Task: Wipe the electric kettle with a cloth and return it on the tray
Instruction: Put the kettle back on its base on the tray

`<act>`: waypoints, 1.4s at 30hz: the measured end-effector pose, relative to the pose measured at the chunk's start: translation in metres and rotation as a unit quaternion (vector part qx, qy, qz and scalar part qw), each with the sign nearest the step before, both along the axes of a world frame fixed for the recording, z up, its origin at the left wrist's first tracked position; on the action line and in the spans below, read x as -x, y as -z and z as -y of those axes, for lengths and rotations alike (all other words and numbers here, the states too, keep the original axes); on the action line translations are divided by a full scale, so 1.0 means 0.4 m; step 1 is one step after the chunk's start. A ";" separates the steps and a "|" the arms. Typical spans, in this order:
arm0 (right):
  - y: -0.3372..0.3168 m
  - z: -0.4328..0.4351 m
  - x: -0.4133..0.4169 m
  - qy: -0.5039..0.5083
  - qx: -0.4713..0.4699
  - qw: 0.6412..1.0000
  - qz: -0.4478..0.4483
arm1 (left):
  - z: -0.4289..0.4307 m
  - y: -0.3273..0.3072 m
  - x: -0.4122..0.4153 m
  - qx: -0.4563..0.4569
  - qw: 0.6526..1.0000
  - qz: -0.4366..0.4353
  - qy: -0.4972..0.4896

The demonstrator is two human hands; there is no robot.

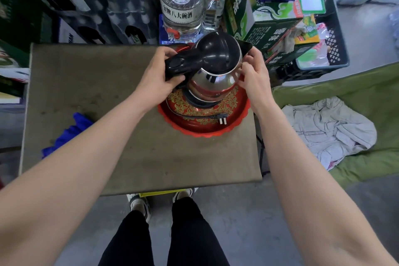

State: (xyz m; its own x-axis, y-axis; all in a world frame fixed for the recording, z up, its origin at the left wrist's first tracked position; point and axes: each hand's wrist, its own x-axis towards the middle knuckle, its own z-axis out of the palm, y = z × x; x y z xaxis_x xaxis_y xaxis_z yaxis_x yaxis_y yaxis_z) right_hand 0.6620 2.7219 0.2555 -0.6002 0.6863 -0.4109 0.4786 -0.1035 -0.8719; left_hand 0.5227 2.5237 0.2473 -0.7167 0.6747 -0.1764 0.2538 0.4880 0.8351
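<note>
Two bare forearms, nearest the camera, reach forward from the lower corners toward the kettle (212,71).

Left hand (158,80): fingers curled around the kettle's black handle (179,65), thumb on top, a closed grip.

Right hand (253,77): fingers half spread, their tips resting against the kettle's steel side below the spout (246,46); they brace it without wrapping round it.

Kettle: polished steel body, black lid. It stands tilted over a black base (199,102), at or just above it; whether the two touch cannot be told.

Tray (203,130): red, scalloped rim, gold leaf pattern, directly beneath the kettle and its base. On its near side lies a black power cord ending in a two-pin plug (223,120).

Table (121,136): brown, worn top, carrying the tray under the kettle at its far right part.

Blue cloth (67,134): crumpled at the table's left edge, well apart from the kettle.

Clear bottle (182,4): large, red cap, white label, just behind the kettle.

Green cartons (274,41): stacked behind and to the right of the kettle.

Pale cloth (328,129): bunched on a green cushion (367,90), well right of the kettle.

Black trouser legs and light shoes: below the table's near edge.
</note>
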 end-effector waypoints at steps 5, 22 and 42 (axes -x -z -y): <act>0.008 0.016 0.000 -0.017 0.009 1.000 -0.002 | 0.037 0.013 -0.005 0.006 0.998 0.040 -0.042; 0.021 -0.030 0.009 0.007 0.053 0.999 -0.003 | 0.007 0.033 -0.008 -0.034 0.997 0.035 -0.067; 0.014 0.004 0.003 -0.031 0.026 0.999 0.018 | 0.042 0.044 -0.002 -0.001 0.996 0.017 -0.087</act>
State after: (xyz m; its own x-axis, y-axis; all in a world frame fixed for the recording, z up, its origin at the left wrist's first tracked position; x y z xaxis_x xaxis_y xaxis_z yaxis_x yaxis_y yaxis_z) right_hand 0.6607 2.7204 0.2498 -0.6254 0.6253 -0.4668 0.5158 -0.1176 -0.8486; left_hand 0.5236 2.5071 0.2297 -0.8161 0.5417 -0.2016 0.1369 0.5200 0.8431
